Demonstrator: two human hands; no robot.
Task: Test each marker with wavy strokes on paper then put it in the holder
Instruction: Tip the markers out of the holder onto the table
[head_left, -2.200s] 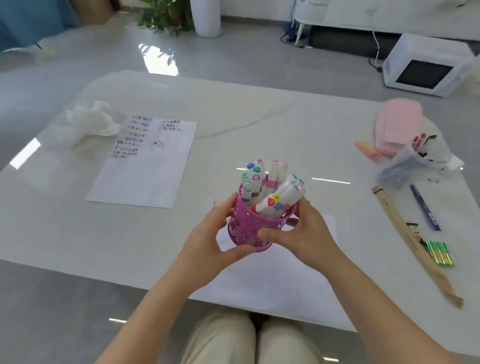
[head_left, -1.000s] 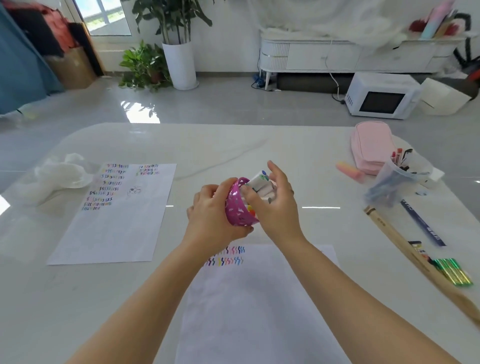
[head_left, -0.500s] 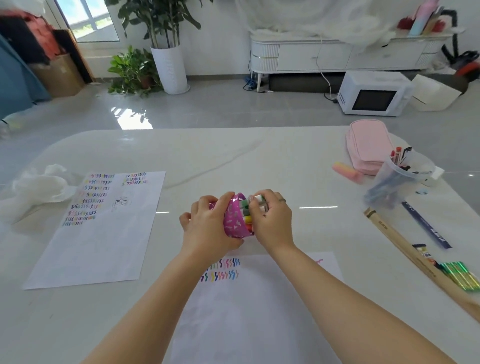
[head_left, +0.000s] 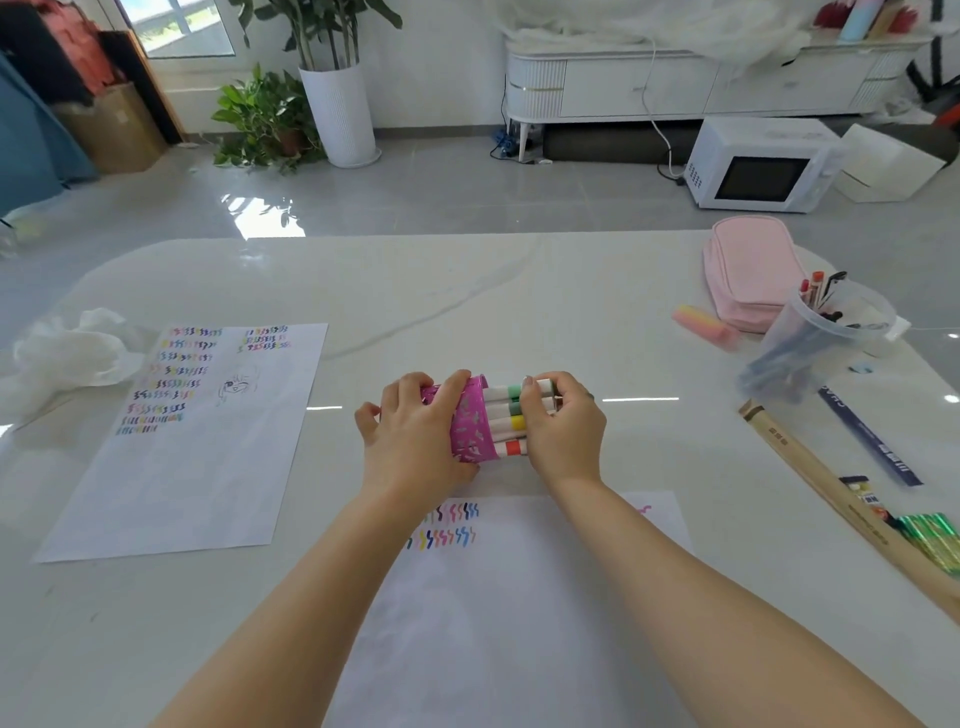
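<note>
The pink perforated metal holder (head_left: 469, 422) now lies on its side on the white marble-look desk (head_left: 467, 301), just beyond the far edge of the near white paper sheet (head_left: 519, 597), its mouth turned right; two seconds ago it stood upright, lifted between both hands, and it has since been tipped over and lowered. The white-barrelled markers (head_left: 503, 415) stick out of the mouth in a stack, showing green, yellow and red bands, and more of their barrels shows than half a second ago. The left hand (head_left: 415, 436) keeps its grip curled over the holder's body, thumb underneath. The right hand (head_left: 563, 431) has its grip curled round the outer ends of the markers, the fingertips (head_left: 529, 384) on the topmost one. Rows of wavy coloured strokes (head_left: 449, 525) mark the near sheet's top left corner. To the left lies a second white sheet covered in stroke rows (head_left: 208, 441), with crumpled white plastic (head_left: 67, 353) beside it. Well to the right are a pink fabric pencil case (head_left: 748, 270), a clear plastic cup of pens (head_left: 821, 338) and a long wooden ruler (head_left: 810, 467).
</note>
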